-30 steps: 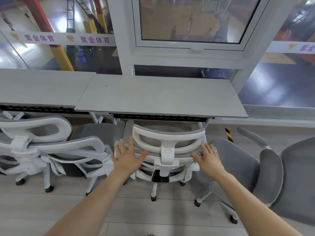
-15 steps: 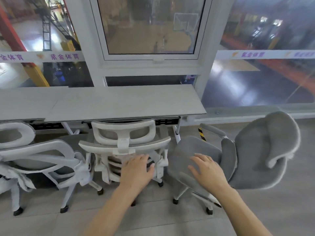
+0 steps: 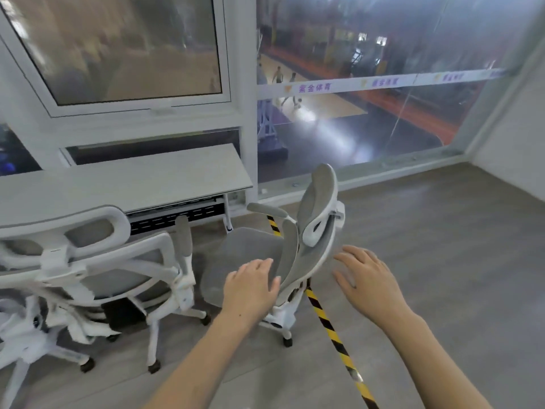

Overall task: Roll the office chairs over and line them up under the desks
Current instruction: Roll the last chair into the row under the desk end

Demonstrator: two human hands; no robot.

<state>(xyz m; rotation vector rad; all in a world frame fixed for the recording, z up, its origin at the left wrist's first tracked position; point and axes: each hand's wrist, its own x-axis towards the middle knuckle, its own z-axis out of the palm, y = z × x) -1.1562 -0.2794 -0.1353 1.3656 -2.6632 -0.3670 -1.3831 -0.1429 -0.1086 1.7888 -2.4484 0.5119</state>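
1. Office chair (image 3: 124, 261), white frame and grey mesh, stands at left with its back to the viewer and its seat pushed under the table (image 3: 132, 178), apparently already lined up. Part of a further chair (image 3: 20, 326) shows at the left edge.
2. Loose chair (image 3: 290, 252) stands past the table's right end, turned sideways and under no table, so it looks like the next 1 to move.
3. Left hand (image 3: 250, 287) reaches forward, palm down, over the seat beside the backrest. Its grip is relaxed and holds nothing; whether it touches is unclear.
4. Right hand (image 3: 368, 278) hovers just right of the backrest, fingers spread and grip empty. The 2 hands seem to bracket the backrest for turning.
5. Floor tape (image 3: 334, 335), yellow and black, runs under the loose chair.
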